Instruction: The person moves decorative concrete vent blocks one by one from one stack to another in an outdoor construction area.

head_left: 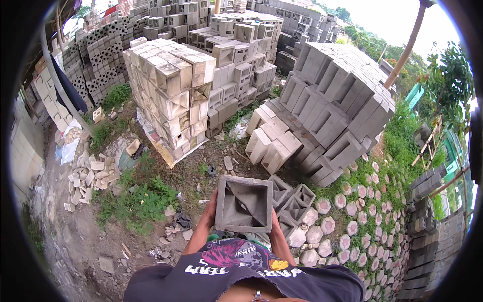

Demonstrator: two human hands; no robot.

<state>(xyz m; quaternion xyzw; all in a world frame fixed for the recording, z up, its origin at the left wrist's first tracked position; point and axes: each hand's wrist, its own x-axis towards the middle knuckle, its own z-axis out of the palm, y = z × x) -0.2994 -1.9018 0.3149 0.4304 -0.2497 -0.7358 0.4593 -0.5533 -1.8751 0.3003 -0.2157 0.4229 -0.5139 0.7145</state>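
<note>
A square grey concrete vent block (pixel 244 180) with a hollow face and a slanted inner web is held up in front of my torso. My left hand (pixel 212 206) is closed against its left side, and my right hand (pixel 275 224) grips the right side; the block hides most of the fingers. Just beyond my right hand, several similar grey vent blocks (pixel 297 205) lie in a low group on the ground, partly hidden by the block I hold.
Ahead rise a pale stained block stack (pixel 168 75) and a large grey block stack (pixel 347 95), with small whitish blocks (pixel 274 141) between. Broken rubble (pixel 90 176) and weeds (pixel 143 201) lie left. Hexagonal pavers (pixel 352 226) in grass cover the right; a slanting pole (pixel 405 48) stands behind.
</note>
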